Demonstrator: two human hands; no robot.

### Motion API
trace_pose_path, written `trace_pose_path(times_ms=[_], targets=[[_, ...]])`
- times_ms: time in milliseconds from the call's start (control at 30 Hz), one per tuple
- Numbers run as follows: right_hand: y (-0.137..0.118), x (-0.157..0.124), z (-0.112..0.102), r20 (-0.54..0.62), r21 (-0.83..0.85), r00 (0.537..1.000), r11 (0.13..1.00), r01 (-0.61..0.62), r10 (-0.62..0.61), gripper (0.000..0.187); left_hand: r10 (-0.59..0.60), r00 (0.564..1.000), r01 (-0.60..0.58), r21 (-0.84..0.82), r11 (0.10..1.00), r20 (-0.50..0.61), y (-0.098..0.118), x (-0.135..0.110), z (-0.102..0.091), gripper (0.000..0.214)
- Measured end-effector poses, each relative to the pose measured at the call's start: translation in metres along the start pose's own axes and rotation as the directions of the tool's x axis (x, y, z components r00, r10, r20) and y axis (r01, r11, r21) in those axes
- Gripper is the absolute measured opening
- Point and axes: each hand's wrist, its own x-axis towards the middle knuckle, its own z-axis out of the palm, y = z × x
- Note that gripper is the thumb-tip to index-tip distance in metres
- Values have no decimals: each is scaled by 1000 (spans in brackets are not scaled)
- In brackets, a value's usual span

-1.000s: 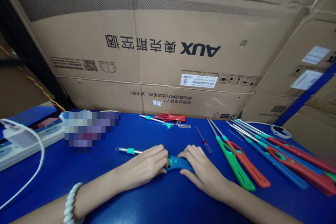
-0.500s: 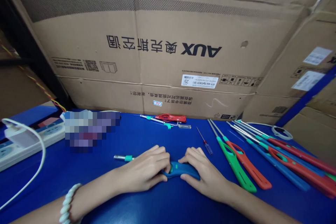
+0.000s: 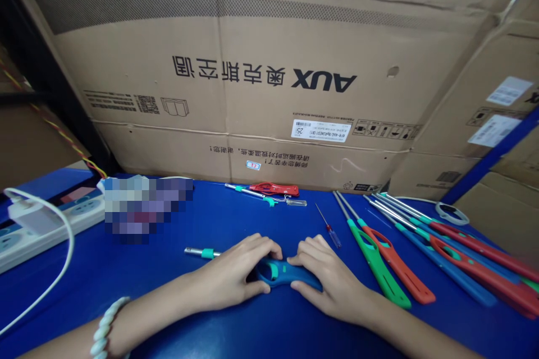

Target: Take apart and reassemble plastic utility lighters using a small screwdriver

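A long blue lighter [image 3: 283, 274] with a teal trigger lies on the blue table [image 3: 202, 325], its metal nozzle [image 3: 197, 251] pointing left. My left hand [image 3: 236, 275] is curled over the front of its handle, fingers bent around it. My right hand [image 3: 326, 279] grips the rear of the same handle between thumb and fingers. A white bead bracelet [image 3: 103, 331] is on my left wrist.
To the right lie several long lighters: a green one [image 3: 374, 261], an orange one [image 3: 398, 266], blue and red ones [image 3: 467, 252]. A small screwdriver [image 3: 329, 227] and a red lighter [image 3: 273, 189] lie farther back. A white power strip [image 3: 46, 224] sits at the left. Large cardboard boxes [image 3: 261, 67] wall off the back.
Both hands have shifted the blue lighter slightly nearer and tilted it, so its teal trigger shows more. The left fingers have arched up over the handle.
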Motion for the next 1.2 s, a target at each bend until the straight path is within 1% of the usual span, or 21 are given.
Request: trace_pose_path(times_ms=[133,267,433,600,833,1000,1067,1200], targets=[[0,0,-1,6,-47,999,998,32,-32,22,16,1000,-16,2,1000,-12,-1,-1,0,44],[-1,-2,-1,13,-158,995,982,101,-100,25,40,999,-40,6,999,-4,1,0,0,41],[-3,-3,2,11,-317,982,931,181,-187,29,6,1000,-6,31,999,10,5,0,0,46],[-5,-4,8,-14,-435,965,871,229,-260,30,32,999,-31,29,999,-12,4,-1,1,42],[-5,-4,11,-9,-512,945,814,276,-326,33,14,1000,-14,38,999,4,6,-2,-1,45],[-6,-5,13,10,-569,926,760,315,-376,34,7,1000,-8,46,999,7,9,-2,-3,43],[-7,-5,12,7,-576,922,752,320,-387,37,4,1000,-4,54,999,5,10,-2,-4,44],[-9,-3,9,-28,-562,919,766,311,-393,41,-5,1000,3,60,998,27,9,-2,-3,48]])
